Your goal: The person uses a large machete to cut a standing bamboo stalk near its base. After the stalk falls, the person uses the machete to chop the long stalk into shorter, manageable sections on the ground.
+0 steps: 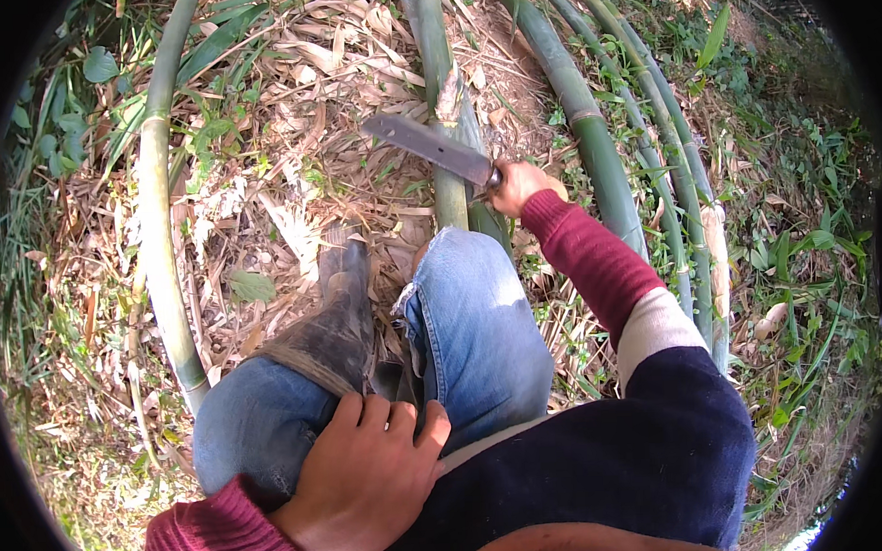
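Observation:
My right hand (523,187) is wrapped round the dark handle of a machete (432,148). Its broad, worn blade points to the upper left, passing over an upright-lying green bamboo pole (439,52) in front of my knees. My left hand (365,468) rests palm down on my left leg, by the top of a muddy dark boot (317,333). Its fingers are a little bent and apart, with nothing seen in them; their tips are partly hidden. Blue jeans (486,322), torn at one knee, cover my bent legs.
A pale green bamboo pole (155,208) runs along the left. A thick green bamboo pole (597,144) and several thinner bamboo stems (686,184) lie to the right. Dry leaves (298,67) litter the ground, and green undergrowth (807,195) grows at both sides.

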`<state>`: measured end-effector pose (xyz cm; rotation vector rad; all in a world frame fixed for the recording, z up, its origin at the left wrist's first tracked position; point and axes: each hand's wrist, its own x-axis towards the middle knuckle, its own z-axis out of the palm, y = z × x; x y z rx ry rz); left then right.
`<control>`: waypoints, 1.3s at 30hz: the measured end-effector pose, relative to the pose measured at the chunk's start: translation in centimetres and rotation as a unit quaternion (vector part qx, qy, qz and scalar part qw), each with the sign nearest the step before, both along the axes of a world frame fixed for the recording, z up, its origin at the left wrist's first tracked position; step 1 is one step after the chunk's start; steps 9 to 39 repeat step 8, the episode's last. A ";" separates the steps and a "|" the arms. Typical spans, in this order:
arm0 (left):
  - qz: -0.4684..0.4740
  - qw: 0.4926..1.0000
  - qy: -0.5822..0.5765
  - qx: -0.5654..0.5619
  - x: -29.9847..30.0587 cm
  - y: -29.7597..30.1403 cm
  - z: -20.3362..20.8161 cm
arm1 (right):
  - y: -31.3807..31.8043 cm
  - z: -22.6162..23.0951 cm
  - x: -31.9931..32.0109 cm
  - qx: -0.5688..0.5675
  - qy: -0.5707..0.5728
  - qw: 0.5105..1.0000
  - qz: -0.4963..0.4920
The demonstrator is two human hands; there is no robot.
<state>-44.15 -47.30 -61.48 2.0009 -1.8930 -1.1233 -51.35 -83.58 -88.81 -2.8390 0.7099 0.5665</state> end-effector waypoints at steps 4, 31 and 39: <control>-0.004 1.000 0.014 0.000 0.0 0.3 0.2 | -4.0 -1.2 -1.9 -0.070 0.008 0.989 0.134; -0.009 0.999 0.015 0.028 0.0 1.0 -0.4 | -4.1 0.3 -0.9 -0.096 0.059 0.994 0.004; -0.009 0.999 0.015 0.028 0.0 1.0 -0.4 | -4.1 0.3 -0.9 -0.096 0.059 0.994 0.004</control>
